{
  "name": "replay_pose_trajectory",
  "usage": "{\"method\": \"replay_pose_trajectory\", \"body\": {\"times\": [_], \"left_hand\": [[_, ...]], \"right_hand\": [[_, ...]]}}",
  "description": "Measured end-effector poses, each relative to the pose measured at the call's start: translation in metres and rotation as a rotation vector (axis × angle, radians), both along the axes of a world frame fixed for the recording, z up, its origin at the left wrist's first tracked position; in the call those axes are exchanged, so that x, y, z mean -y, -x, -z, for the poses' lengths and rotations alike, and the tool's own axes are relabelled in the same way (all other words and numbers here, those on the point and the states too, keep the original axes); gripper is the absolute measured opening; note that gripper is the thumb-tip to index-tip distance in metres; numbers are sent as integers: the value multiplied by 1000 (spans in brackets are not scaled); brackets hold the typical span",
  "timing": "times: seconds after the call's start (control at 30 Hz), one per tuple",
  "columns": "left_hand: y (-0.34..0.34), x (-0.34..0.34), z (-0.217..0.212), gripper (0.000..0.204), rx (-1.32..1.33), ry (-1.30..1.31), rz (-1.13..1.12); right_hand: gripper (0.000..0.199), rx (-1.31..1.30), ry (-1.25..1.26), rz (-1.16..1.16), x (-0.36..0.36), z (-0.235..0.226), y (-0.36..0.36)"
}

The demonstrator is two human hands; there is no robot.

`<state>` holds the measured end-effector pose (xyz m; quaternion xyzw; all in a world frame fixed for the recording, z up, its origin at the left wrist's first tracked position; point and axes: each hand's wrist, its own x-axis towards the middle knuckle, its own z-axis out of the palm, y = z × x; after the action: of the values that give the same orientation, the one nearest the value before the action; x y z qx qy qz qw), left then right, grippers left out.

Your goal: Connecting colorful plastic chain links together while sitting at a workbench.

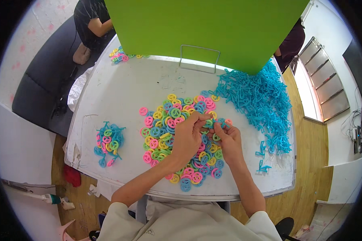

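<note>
A pile of small plastic wheels (155,132) in pink, yellow, green and blue lies in the middle of the white table (120,88). Over its right part my two hands come together. The fingers of my left hand (189,134) are pinched at a small green wheel (208,123). Close beside it, my right hand (230,142) has its thumb and fingers closed around a small blue plastic part, partly hidden by the fingers. To the left sits a smaller heap of blue parts with wheels on them (108,140).
A large heap of blue plastic pieces (261,96) covers the table's right side, with a few strays near the right edge. Across the far side stands a green panel (205,28) with a wire handle (199,58). More wheels (120,56) lie far left. Two other people sit beyond.
</note>
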<state>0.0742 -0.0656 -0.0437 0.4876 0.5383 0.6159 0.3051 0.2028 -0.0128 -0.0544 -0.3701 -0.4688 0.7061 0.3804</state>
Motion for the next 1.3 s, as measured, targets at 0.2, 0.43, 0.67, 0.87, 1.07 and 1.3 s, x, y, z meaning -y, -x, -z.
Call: {"method": "replay_pose_trajectory", "body": {"times": [0.2, 0.43, 0.67, 0.87, 1.07, 1.3], "left_hand": [[0, 2, -1, 18, -108, 98, -26], [2, -3, 3, 18, -207, -35, -88], [18, 8, -14, 19, 116, 143, 114], [73, 52, -41, 19, -392, 113, -375], [166, 130, 2, 21, -722, 412, -831], [112, 83, -8, 25, -961, 95, -698]], "right_hand": [[14, 81, -159, 70, 3, -1, 3], [10, 367, -542, 214, 3, 7, -1], [10, 348, -546, 121, -1, -4, -3], [32, 755, -1075, 264, -49, -16, -62], [24, 1160, -871, 402, -78, 7, -106], [17, 848, -753, 511, -77, -15, -97]]}}
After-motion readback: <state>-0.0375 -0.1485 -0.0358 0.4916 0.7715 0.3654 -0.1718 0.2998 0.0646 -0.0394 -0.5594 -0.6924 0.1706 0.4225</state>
